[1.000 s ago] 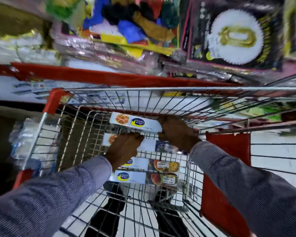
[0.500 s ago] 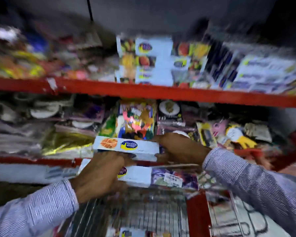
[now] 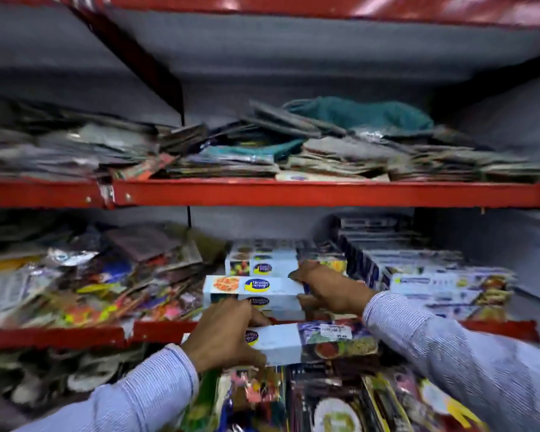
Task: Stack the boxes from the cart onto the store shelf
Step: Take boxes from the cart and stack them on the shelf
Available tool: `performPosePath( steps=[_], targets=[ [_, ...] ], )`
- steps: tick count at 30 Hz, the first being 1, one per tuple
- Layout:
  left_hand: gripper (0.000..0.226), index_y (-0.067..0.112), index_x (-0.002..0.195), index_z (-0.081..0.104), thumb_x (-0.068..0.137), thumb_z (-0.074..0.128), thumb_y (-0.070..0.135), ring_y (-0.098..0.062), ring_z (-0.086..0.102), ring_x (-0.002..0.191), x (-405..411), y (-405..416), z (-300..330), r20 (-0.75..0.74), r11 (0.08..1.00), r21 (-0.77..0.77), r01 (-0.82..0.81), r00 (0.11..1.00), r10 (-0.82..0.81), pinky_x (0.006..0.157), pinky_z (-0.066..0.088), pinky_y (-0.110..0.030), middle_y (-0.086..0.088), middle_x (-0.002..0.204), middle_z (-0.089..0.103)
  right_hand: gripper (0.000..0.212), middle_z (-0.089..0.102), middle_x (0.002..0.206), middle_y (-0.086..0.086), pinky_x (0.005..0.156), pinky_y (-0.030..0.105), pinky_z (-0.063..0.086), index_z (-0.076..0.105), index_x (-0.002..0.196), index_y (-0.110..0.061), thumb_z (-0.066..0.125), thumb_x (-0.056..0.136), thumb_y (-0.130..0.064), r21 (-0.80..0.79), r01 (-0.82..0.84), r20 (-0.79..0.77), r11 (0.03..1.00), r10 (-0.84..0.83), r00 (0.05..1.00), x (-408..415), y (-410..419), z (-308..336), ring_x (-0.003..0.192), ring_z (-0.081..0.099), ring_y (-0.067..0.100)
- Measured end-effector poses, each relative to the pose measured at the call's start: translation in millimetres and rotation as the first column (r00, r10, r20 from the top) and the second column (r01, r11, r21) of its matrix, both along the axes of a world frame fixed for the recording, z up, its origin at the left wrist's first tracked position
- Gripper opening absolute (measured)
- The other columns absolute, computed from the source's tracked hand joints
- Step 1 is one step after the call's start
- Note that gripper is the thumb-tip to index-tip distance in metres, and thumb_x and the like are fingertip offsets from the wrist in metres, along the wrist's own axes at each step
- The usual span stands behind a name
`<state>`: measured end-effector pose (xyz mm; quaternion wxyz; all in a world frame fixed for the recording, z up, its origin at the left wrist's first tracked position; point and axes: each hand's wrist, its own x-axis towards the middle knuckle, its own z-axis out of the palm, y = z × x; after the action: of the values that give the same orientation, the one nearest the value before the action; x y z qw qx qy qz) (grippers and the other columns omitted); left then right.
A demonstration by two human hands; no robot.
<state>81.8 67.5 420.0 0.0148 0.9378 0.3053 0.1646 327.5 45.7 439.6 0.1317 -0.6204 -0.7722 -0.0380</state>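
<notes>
Right hand [image 3: 331, 291] gripped white rectangular cardboard box [image 3: 256, 285], setting it on shelf stack [image 3: 262, 260]; left hand [image 3: 225, 335] clutched second box [image 3: 293, 341] (unplaced; cart unseen).

Left hand [image 3: 228, 335] hides lower box [image 3: 309, 341] end; shelf packets [image 3: 75, 291] blurred.

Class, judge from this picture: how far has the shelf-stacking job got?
Done: several matching boxes already sit stacked on the shelf. In hand: the right hand sets one box there; the left hand holds another box below. Left: placing both; the cart is out of view.
</notes>
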Motion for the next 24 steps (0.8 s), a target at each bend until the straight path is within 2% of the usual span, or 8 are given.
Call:
performPosePath(
  steps=[3, 5, 10, 13, 15, 18, 21, 24],
  targets=[
    [0.065, 0.040, 0.117, 0.067, 0.055, 0.079, 0.054, -0.017, 0.060, 0.105, 9.9, 16.8, 1.8, 0.013, 0.999, -0.001, -0.045, 0.999, 0.045, 0.080, 0.049, -0.031, 0.010, 0.114, 0.070, 0.026, 0.057, 0.113, 0.019, 0.089, 0.037, 0.048, 0.061, 0.111, -0.005, 0.063, 0.088, -0.017, 0.006, 0.074, 0.025, 0.997, -0.074, 0.997, 18.1, 32.1, -7.2, 0.105, 0.056, 0.033],
    [0.066, 0.038, 0.116, 0.067, 0.054, 0.080, 0.055, -0.015, 0.058, 0.105, 14.8, 27.0, -2.4, 0.013, 0.997, -0.034, -0.064, 0.998, 0.065, 0.084, 0.049, -0.033, 0.012, 0.116, 0.068, 0.024, 0.054, 0.115, 0.023, 0.089, 0.037, 0.048, 0.060, 0.108, 0.000, 0.063, 0.089, -0.014, -0.020, 0.109, 0.025, 0.994, -0.109, 0.994, 28.3, 49.8, -17.4, 0.106, 0.055, 0.036],
    [0.059, 0.037, 0.110, 0.072, 0.053, 0.080, 0.052, -0.015, 0.065, 0.091, 23.0, 45.5, -9.3, -0.006, 0.997, -0.070, -0.031, 1.000, 0.031, 0.074, 0.054, -0.031, 0.010, 0.105, 0.076, 0.031, 0.053, 0.118, 0.019, 0.093, 0.037, 0.046, 0.058, 0.116, -0.006, 0.063, 0.087, -0.019, -0.079, 0.155, 0.049, 0.985, -0.152, 0.987, 42.6, 83.2, -42.2, 0.110, 0.052, 0.035],
    [0.059, 0.037, 0.112, 0.072, 0.055, 0.081, 0.049, -0.016, 0.065, 0.093, 25.3, 51.0, -12.7, -0.009, 0.997, -0.065, -0.033, 0.999, 0.033, 0.076, 0.053, -0.030, 0.009, 0.108, 0.075, 0.042, 0.051, 0.126, 0.018, 0.097, 0.035, 0.042, 0.055, 0.126, -0.006, 0.063, 0.087, -0.019, -0.072, 0.166, 0.045, 0.983, -0.163, 0.986, 43.3, 90.7, -49.0, 0.117, 0.049, 0.031],
    [0.058, 0.036, 0.112, 0.072, 0.056, 0.082, 0.049, -0.016, 0.065, 0.095, 26.4, 53.5, -12.1, -0.011, 0.997, -0.072, -0.031, 0.999, 0.030, 0.077, 0.052, -0.030, 0.009, 0.109, 0.075, 0.040, 0.052, 0.124, 0.015, 0.096, 0.039, 0.048, 0.057, 0.124, -0.008, 0.066, 0.086, -0.018, -0.038, 0.166, 0.036, 0.985, -0.164, 0.986, 44.3, 91.9, -51.0, 0.114, 0.052, 0.031],
    [0.058, 0.034, 0.113, 0.072, 0.058, 0.083, 0.046, -0.016, 0.064, 0.097, 31.0, 58.7, -12.0, 0.000, 0.995, -0.091, -0.044, 0.999, 0.045, 0.073, 0.049, -0.027, 0.009, 0.110, 0.074, 0.025, 0.058, 0.118, 0.008, 0.087, 0.042, 0.055, 0.065, 0.108, -0.010, 0.068, 0.084, -0.012, 0.056, 0.192, -0.021, 0.980, -0.191, 0.981, 45.1, 90.3, -50.2, 0.103, 0.062, 0.030],
    [0.057, 0.036, 0.114, 0.071, 0.059, 0.083, 0.044, -0.016, 0.065, 0.096, 40.3, 65.4, -9.5, 0.009, 0.995, -0.085, -0.042, 0.999, 0.043, 0.066, 0.043, -0.025, 0.010, 0.108, 0.075, 0.033, 0.068, 0.116, 0.007, 0.087, 0.039, 0.056, 0.069, 0.114, -0.015, 0.072, 0.081, -0.017, 0.092, 0.214, -0.031, 0.973, -0.212, 0.977, 43.9, 85.1, -41.4, 0.099, 0.066, 0.028],
    [0.057, 0.034, 0.114, 0.071, 0.059, 0.084, 0.043, -0.016, 0.066, 0.100, 53.6, 76.6, -6.8, 0.033, 0.995, -0.087, -0.043, 0.998, 0.046, 0.072, 0.051, -0.029, 0.012, 0.113, 0.074, 0.034, 0.075, 0.114, 0.003, 0.086, 0.035, 0.058, 0.071, 0.114, -0.019, 0.065, 0.080, -0.017, 0.085, 0.245, -0.084, 0.966, -0.238, 0.968, 45.1, 76.9, -31.7, 0.097, 0.070, 0.023]
  ],
)
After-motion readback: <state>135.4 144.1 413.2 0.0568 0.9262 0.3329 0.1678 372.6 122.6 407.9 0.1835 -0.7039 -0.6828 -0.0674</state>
